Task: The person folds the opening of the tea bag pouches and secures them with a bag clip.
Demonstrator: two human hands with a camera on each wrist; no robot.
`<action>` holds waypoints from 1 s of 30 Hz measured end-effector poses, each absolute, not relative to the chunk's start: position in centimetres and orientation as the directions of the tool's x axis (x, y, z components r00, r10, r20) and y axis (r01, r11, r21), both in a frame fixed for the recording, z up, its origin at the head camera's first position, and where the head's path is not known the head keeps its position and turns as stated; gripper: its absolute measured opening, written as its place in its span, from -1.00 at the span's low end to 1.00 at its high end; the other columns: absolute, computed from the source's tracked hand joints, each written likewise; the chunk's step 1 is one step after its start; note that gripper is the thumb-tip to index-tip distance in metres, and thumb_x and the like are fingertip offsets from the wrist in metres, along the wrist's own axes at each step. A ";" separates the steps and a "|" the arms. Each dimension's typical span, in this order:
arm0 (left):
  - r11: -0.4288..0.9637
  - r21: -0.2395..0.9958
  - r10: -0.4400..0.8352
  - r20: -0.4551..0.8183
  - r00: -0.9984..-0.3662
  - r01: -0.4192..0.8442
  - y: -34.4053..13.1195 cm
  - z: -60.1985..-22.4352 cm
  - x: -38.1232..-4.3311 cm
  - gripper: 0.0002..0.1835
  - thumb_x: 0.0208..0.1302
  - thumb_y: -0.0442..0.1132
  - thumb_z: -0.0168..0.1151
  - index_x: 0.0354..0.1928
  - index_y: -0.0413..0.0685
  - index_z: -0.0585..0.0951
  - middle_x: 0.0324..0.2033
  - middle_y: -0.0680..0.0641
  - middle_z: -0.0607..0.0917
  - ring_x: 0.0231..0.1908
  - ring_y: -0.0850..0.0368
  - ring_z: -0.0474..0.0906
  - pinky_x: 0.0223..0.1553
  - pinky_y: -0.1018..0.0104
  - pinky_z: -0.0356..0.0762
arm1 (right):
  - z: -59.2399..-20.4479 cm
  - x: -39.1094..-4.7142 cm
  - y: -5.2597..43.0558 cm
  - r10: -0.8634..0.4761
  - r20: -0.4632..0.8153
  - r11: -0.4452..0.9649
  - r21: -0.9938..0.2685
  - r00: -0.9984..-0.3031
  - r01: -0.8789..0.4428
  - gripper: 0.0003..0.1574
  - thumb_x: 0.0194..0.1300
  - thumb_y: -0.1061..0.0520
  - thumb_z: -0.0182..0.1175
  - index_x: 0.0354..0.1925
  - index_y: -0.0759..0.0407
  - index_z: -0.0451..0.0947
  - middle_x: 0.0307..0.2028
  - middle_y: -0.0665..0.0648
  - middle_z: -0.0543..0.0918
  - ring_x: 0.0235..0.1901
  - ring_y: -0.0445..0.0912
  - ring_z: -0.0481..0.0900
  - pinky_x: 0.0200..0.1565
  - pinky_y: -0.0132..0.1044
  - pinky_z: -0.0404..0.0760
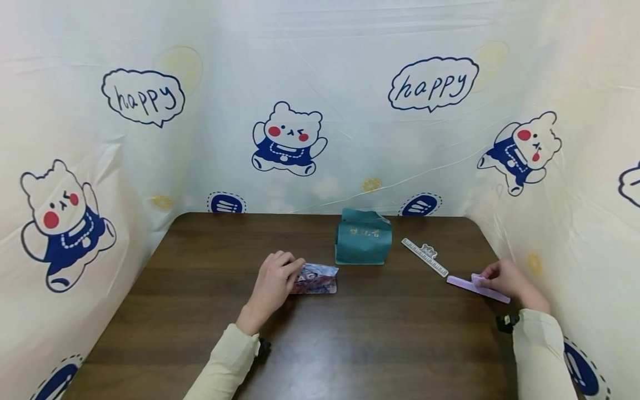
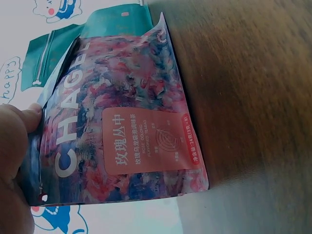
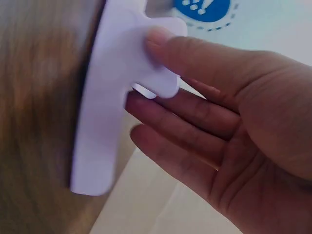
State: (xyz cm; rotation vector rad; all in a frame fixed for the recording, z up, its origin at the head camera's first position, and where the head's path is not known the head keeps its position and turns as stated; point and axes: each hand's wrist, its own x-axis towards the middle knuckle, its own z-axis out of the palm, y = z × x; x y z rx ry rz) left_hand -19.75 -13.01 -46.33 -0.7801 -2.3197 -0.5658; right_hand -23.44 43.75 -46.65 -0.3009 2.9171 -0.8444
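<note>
A pink and blue floral tea pouch with white lettering stands on the table. My left hand pinches its folded top at the left end; in the left wrist view the thumb lies against that upper edge. At the right, my right hand holds a long purple sealing clip by its handle, thumb on one side and fingers behind. The right wrist view shows the clip close up, slightly blurred. How far its jaws stand apart cannot be seen.
A green pouch with a folded top stands at the back, right of the floral pouch. A clear sealing clip lies between it and the purple clip. Printed cloth hangs behind and beside the brown table.
</note>
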 end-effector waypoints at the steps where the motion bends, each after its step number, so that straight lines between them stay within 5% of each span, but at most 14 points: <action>1: 0.734 0.193 0.388 0.669 -0.634 0.652 -13.0 -46.3 -19.8 -0.84 0.25 -0.29 0.21 -0.18 -0.04 0.71 -0.45 0.04 0.54 -0.43 0.12 0.39 -0.35 0.26 0.30 | -46.3 -23.3 43.5 -0.222 -0.019 0.822 -0.542 -0.975 -0.176 -0.81 -0.03 0.19 0.42 -0.53 0.27 0.59 -0.59 0.07 0.60 -0.62 -0.26 0.39 -0.55 -0.35 0.40; 5: 0.735 0.204 0.382 0.663 -0.644 0.646 -12.9 -46.2 -20.0 -0.84 0.25 -0.28 0.20 -0.17 -0.03 0.71 -0.45 0.04 0.53 -0.42 0.12 0.39 -0.34 0.27 0.29 | -45.2 -23.1 42.3 -0.227 0.026 0.812 -0.546 -0.974 -0.204 -0.75 -0.07 0.19 0.45 -0.48 0.24 0.56 -0.54 0.07 0.58 -0.57 -0.22 0.43 -0.52 -0.37 0.45; 13: 0.738 0.210 0.380 0.656 -0.652 0.641 -13.0 -46.2 -20.0 -0.83 0.25 -0.28 0.21 -0.16 -0.04 0.71 -0.45 0.03 0.54 -0.42 0.12 0.39 -0.35 0.27 0.29 | -44.1 -22.8 38.2 -0.289 0.041 0.773 -0.580 -0.956 -0.259 -0.45 0.02 0.06 0.42 -0.04 0.27 0.55 -0.32 0.14 0.63 -0.39 -0.11 0.55 -0.35 -0.39 0.55; 23: 0.730 0.202 0.386 0.666 -0.638 0.652 -12.8 -46.4 -20.1 -0.84 0.25 -0.27 0.21 -0.17 -0.04 0.71 -0.45 0.04 0.53 -0.43 0.13 0.39 -0.35 0.28 0.28 | -44.9 -23.1 32.8 -0.505 0.009 0.605 -0.709 -0.863 -0.362 -0.72 0.13 0.04 0.33 -0.16 0.07 0.61 -0.30 0.04 0.62 -0.32 -0.10 0.53 -0.26 -0.29 0.56; 30: 0.735 0.211 0.383 0.656 -0.651 0.645 -13.0 -46.3 -19.9 -0.83 0.25 -0.27 0.21 -0.16 -0.06 0.71 -0.45 0.03 0.54 -0.43 0.13 0.39 -0.35 0.28 0.28 | -45.2 -23.9 28.6 -0.591 0.030 0.459 -0.810 -0.806 -0.366 -0.67 0.11 0.05 0.35 -0.12 0.06 0.61 -0.25 0.06 0.65 -0.34 -0.06 0.61 -0.24 -0.29 0.61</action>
